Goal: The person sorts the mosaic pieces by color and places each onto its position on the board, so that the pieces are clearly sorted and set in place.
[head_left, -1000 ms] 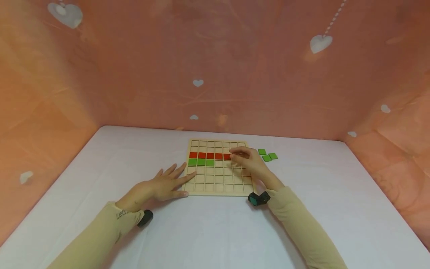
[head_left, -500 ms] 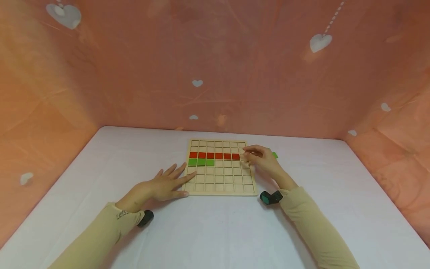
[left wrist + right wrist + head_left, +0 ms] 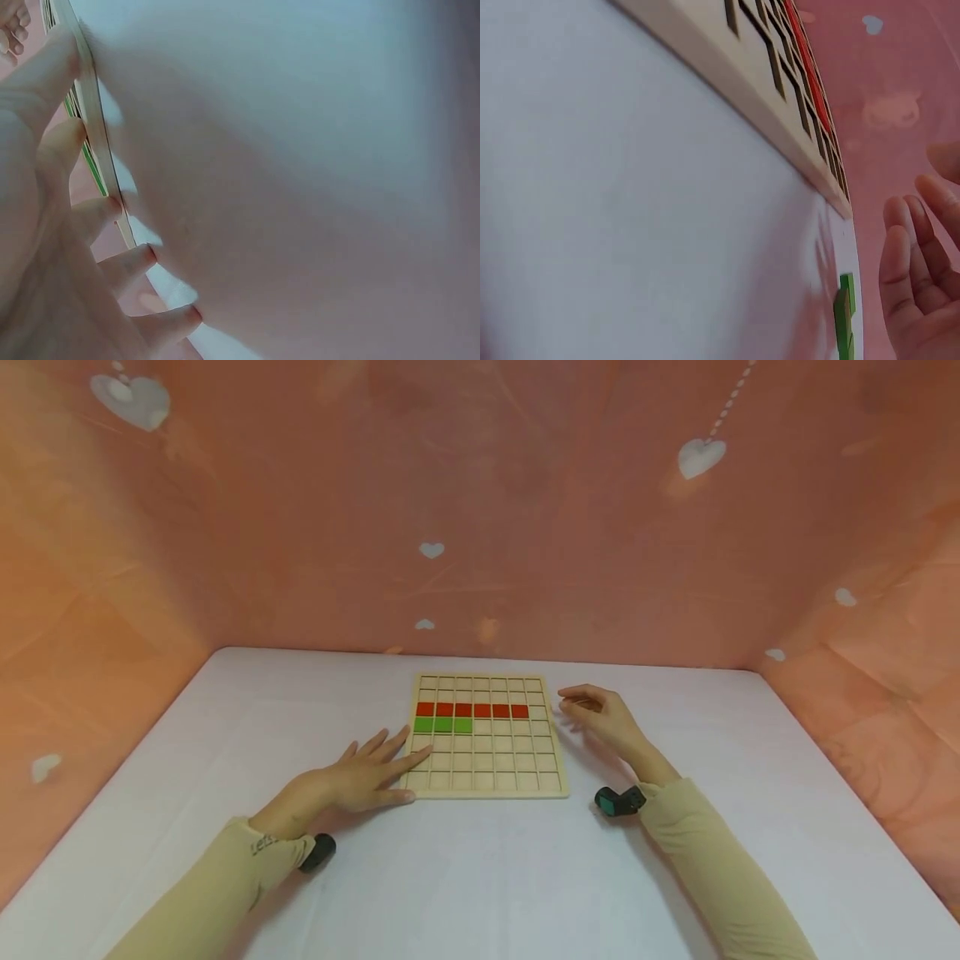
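Note:
A square wooden grid board (image 3: 517,762) lies on the table, its cells bordered by raised ribs. Several red tiles (image 3: 463,710) run along one row; in the row nearer me, green tiles (image 3: 443,725) fill the left cells. My left hand (image 3: 360,781) rests at the board's left edge with fingers spread, the index finger reaching over the cells. Just off the right edge hovers my right hand (image 3: 603,718), its fingers loosely bent and nothing visible between them. Loose green tiles (image 3: 844,319) lie on the table below it in the right wrist view; the hand hides them in the head view.
A white cloth (image 3: 465,868) covers the table. Pink-orange fabric (image 3: 480,510) with heart prints stands behind and on both sides. Each wrist wears a small black camera, one of them at the right cuff (image 3: 621,802).
My right hand has moved right, off the red row and past the board's edge, uncovering the last red tile and covering the loose green tiles. My left hand stays put.

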`<act>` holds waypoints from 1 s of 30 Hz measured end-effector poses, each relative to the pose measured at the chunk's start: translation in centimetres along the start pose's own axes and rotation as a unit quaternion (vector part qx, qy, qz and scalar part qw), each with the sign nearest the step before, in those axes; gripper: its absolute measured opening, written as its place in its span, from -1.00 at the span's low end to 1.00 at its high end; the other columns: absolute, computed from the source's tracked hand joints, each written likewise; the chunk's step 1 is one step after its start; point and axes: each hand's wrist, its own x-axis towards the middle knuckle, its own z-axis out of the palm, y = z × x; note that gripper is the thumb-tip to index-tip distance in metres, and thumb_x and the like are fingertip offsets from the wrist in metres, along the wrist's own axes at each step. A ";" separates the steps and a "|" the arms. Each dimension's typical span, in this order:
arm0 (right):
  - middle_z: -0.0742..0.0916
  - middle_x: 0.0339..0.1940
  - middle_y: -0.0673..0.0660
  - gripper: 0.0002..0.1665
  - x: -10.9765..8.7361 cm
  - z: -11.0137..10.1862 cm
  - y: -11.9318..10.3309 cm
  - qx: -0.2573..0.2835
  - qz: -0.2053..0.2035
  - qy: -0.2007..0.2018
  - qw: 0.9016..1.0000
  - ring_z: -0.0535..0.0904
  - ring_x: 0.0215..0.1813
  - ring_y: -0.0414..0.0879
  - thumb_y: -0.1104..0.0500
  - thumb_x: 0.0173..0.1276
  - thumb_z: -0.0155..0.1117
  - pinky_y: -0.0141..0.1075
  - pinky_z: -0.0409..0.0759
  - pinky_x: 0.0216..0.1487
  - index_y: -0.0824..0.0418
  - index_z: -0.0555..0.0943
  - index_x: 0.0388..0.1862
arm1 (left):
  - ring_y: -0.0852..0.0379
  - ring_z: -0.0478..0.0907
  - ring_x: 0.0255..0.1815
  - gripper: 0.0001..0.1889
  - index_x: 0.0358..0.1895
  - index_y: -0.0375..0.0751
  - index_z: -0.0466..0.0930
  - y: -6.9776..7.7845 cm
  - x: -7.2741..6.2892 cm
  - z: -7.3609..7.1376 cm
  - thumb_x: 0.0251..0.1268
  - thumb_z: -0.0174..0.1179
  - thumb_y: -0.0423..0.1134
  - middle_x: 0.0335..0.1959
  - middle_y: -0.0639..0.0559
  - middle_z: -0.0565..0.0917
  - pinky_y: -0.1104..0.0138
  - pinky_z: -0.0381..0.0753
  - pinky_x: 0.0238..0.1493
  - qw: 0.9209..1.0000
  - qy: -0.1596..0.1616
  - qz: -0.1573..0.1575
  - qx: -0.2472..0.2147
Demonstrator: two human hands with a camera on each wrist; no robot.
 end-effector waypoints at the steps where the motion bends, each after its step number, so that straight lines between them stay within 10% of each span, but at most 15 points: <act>1: 0.67 -0.04 0.39 -0.56 -0.1 -0.2 0.1 -0.004 -0.001 0.002 1.000 0.67 -0.14 0.01 0.21 0.37 0.22 -0.25 0.65 -0.16 0.44 0.52 0.15 | -0.43 -0.26 0.52 -0.29 0.53 0.07 0.01 0.0 0.0 0.0 0.39 0.01 0.14 0.56 -0.28 -0.17 -0.40 -0.24 0.32 1.000 0.000 0.000 0.000; 12: 0.51 0.20 0.39 -0.52 -0.2 -1.7 0.9 -0.073 0.059 0.023 0.995 0.55 0.08 0.12 0.26 0.31 0.24 -0.35 0.55 -0.14 0.35 0.51 0.21 | -0.45 -0.25 0.51 -0.28 0.52 0.06 0.02 0.0 0.2 0.0 0.39 0.02 0.15 0.56 -0.29 -0.16 -0.41 -0.22 0.32 1.000 0.001 -0.002 -0.005; 30: 0.41 0.27 0.47 -0.44 0.0 -2.4 2.4 -0.113 0.086 -0.030 0.989 0.31 0.31 0.32 0.33 0.23 0.28 0.17 0.20 0.37 0.43 0.46 0.23 | -0.46 -0.19 0.50 -0.27 0.51 0.07 0.07 -0.2 0.0 0.4 0.35 0.06 0.16 0.55 -0.30 -0.10 -0.43 -0.20 0.29 1.000 0.015 0.002 -0.004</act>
